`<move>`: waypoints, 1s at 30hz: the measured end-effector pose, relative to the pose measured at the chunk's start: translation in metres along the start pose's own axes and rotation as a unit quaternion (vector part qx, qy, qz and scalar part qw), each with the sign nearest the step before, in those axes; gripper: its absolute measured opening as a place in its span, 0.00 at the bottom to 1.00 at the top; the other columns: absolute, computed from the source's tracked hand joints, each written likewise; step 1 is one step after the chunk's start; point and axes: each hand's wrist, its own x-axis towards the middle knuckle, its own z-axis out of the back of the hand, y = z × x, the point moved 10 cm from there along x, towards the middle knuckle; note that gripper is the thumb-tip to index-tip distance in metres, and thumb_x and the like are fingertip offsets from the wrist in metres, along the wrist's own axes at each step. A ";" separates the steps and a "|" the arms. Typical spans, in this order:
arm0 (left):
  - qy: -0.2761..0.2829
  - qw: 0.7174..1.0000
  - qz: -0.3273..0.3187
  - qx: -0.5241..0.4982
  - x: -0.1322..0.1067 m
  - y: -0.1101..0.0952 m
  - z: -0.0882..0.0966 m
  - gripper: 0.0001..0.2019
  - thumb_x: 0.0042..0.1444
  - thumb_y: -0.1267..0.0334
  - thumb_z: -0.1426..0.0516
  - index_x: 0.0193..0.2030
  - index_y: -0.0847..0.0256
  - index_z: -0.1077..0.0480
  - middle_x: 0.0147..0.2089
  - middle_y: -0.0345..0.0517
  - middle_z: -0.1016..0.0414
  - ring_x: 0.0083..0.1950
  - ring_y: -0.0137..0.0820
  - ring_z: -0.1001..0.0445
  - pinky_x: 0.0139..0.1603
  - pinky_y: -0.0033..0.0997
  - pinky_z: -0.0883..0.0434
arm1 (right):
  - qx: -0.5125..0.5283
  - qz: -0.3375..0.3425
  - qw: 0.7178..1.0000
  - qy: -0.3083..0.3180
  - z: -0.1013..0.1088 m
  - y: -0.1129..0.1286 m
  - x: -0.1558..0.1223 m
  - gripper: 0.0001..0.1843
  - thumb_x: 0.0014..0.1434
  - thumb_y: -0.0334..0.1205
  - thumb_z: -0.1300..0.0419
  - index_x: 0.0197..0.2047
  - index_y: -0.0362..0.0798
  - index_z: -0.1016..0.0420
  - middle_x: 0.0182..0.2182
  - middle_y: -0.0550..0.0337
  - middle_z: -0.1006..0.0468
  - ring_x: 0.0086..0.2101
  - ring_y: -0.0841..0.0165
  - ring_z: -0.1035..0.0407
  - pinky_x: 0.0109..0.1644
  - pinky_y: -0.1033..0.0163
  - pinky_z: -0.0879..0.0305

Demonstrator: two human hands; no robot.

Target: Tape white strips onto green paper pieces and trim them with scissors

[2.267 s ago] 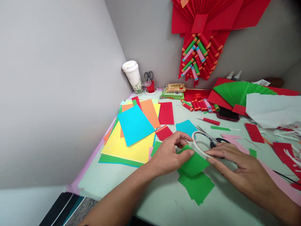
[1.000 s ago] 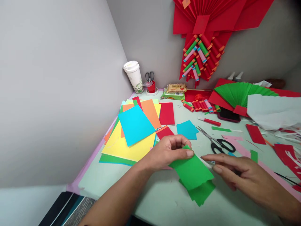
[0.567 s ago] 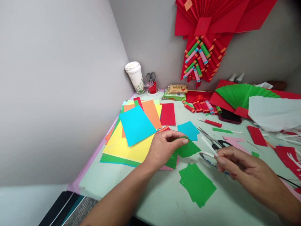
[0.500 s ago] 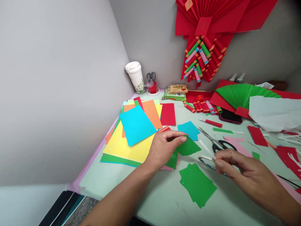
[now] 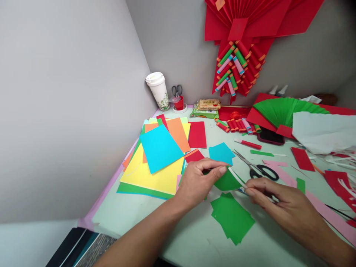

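Note:
My left hand (image 5: 204,176) pinches a green paper piece (image 5: 228,181) by its far edge, above the table. In my right hand (image 5: 274,194) is a roll of white tape, mostly hidden behind the fingers. A narrow strip of white tape (image 5: 236,175) runs from my right fingertips up to the edge of the green piece, near my left fingertips. Below my hands lies a loose stack of green paper pieces (image 5: 233,218). Scissors (image 5: 257,168) with black handles rest just beyond my right hand, blades apart, beside several blue paper pieces (image 5: 221,153).
Coloured paper sheets (image 5: 161,148) are piled at left. A white lidded cup (image 5: 158,91) stands by the wall near a red holder (image 5: 178,103). Small paper rolls (image 5: 236,126), a red glue pen (image 5: 249,144), a phone (image 5: 269,136) and a green pleated fan (image 5: 289,111) lie behind.
My left hand has moved right with the green piece. My right hand has come left, and the tape strip now meets the piece's edge. The view has shifted slightly.

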 end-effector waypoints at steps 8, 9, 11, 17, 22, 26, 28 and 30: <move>0.019 0.999 0.017 -0.021 -0.002 0.002 -0.003 0.15 0.57 0.51 0.38 0.46 0.55 0.18 0.44 0.46 0.17 0.37 0.33 0.22 0.30 0.26 0.29 | 0.017 -0.032 0.999 -0.023 0.000 0.001 -0.001 0.16 0.65 0.54 0.45 0.36 0.54 0.22 0.33 0.63 0.19 0.33 0.67 0.27 0.32 0.69 0.33; 0.020 0.999 0.019 -0.023 -0.002 0.002 -0.004 0.15 0.57 0.51 0.38 0.46 0.55 0.18 0.44 0.46 0.17 0.36 0.32 0.23 0.29 0.25 0.30 | 0.019 -0.036 0.999 -0.025 0.000 0.000 -0.002 0.16 0.65 0.54 0.45 0.36 0.54 0.22 0.33 0.63 0.19 0.33 0.66 0.27 0.33 0.68 0.33; 0.022 0.999 0.027 -0.028 -0.002 0.003 -0.004 0.15 0.57 0.51 0.38 0.46 0.55 0.18 0.43 0.46 0.17 0.33 0.31 0.24 0.27 0.25 0.30 | 0.021 -0.038 0.999 -0.025 0.000 0.001 -0.002 0.16 0.65 0.54 0.45 0.37 0.54 0.22 0.33 0.63 0.18 0.33 0.66 0.27 0.33 0.68 0.33; 0.036 0.997 0.049 -0.039 -0.002 0.009 -0.007 0.17 0.56 0.49 0.38 0.46 0.55 0.18 0.38 0.44 0.18 0.23 0.25 0.32 0.23 0.26 0.34 | 0.026 -0.049 0.998 -0.038 0.002 0.004 -0.003 0.16 0.65 0.54 0.45 0.36 0.54 0.22 0.34 0.61 0.18 0.35 0.64 0.27 0.32 0.66 0.34; 0.031 0.998 0.037 -0.036 -0.002 0.006 -0.006 0.16 0.56 0.49 0.38 0.46 0.56 0.18 0.38 0.44 0.18 0.26 0.27 0.29 0.26 0.26 0.32 | 0.030 -0.051 0.997 -0.049 0.002 0.006 -0.004 0.15 0.64 0.53 0.44 0.36 0.54 0.21 0.34 0.61 0.18 0.34 0.63 0.26 0.31 0.66 0.34; 0.028 0.999 0.029 -0.036 -0.002 0.002 -0.005 0.15 0.57 0.51 0.37 0.45 0.56 0.17 0.39 0.44 0.17 0.29 0.28 0.27 0.27 0.25 0.32 | 0.033 -0.053 0.997 -0.046 0.002 0.005 -0.003 0.16 0.64 0.54 0.45 0.36 0.54 0.22 0.34 0.62 0.18 0.34 0.63 0.26 0.32 0.66 0.34; 0.022 0.999 0.024 -0.035 -0.003 0.000 -0.005 0.14 0.57 0.51 0.37 0.43 0.57 0.17 0.40 0.45 0.17 0.33 0.29 0.25 0.27 0.24 0.32 | 0.033 -0.054 0.997 -0.047 0.002 0.006 -0.003 0.16 0.64 0.54 0.45 0.36 0.55 0.21 0.34 0.63 0.18 0.34 0.64 0.26 0.33 0.66 0.34; 0.018 0.999 0.022 -0.032 -0.004 -0.001 -0.005 0.14 0.57 0.52 0.37 0.43 0.56 0.17 0.41 0.46 0.17 0.35 0.31 0.24 0.27 0.24 0.32 | 0.033 -0.053 0.997 -0.049 0.003 0.006 -0.003 0.15 0.63 0.54 0.44 0.35 0.55 0.21 0.32 0.65 0.18 0.32 0.66 0.27 0.33 0.67 0.34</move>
